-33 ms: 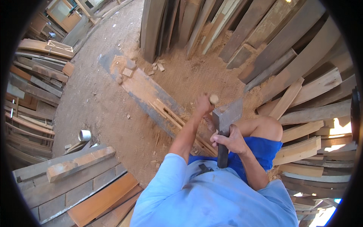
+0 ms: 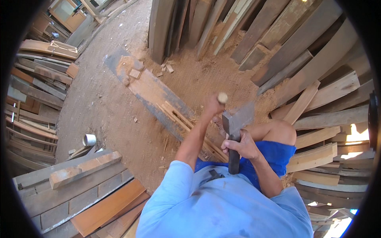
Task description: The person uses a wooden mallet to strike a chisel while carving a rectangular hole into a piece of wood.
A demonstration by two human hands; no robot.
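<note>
Far left, a long plank (image 2: 158, 95) lies on the sawdust floor. The left hand (image 2: 212, 106), fingers wrapped around a wooden-handled chisel (image 2: 222, 97), holds it upright near the plank's near end. Just right, the right hand (image 2: 240, 146) grips a broad hammer (image 2: 237, 121), fingers closed. A glancing blow could strike the left knuckles or the bare knee (image 2: 279, 129) beside it.

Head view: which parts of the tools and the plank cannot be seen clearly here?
- The chisel: only its pale handle top shows; the left hand covers the rest, blade included.
- The mallet: the right hand covers the middle of its handle.
- The plank: its near end is hidden behind the left forearm and mallet.
- The small white cup: its contents are too small to tell.
</note>
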